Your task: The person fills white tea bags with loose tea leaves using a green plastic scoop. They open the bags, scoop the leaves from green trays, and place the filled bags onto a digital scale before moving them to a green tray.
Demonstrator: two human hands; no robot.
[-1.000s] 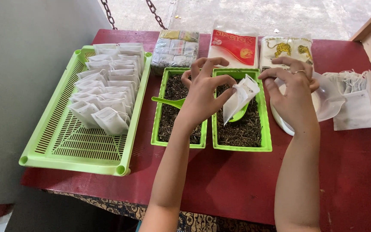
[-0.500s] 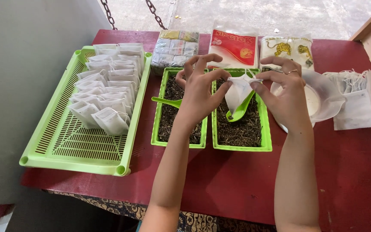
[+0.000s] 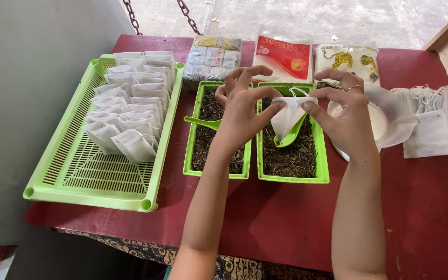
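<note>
**Both hands on one small filter bag above the right tea tray**

We see the left hand (image 3: 242, 111) and the right hand (image 3: 346, 116) raised together over the red table (image 3: 286, 218). Both pinch the top edge of a small white filter bag (image 3: 288, 116), fingertips narrow on its rim, other fingers fanned loose. The bag hangs point-down over the right green tray (image 3: 292, 179) of loose dark tea, just above a green scoop (image 3: 291, 137) lying in it. A second green scoop (image 3: 201, 122) rests in the left green tray (image 3: 214, 172). To the left, a large slotted green basket (image 3: 79, 176) holds rows of filled bags (image 3: 128, 109). Right of the hands: a clear plastic bowl (image 3: 390, 119), then a stack of empty bags (image 3: 434, 124). Three sealed packets (image 3: 286, 54) line the far edge.
</note>
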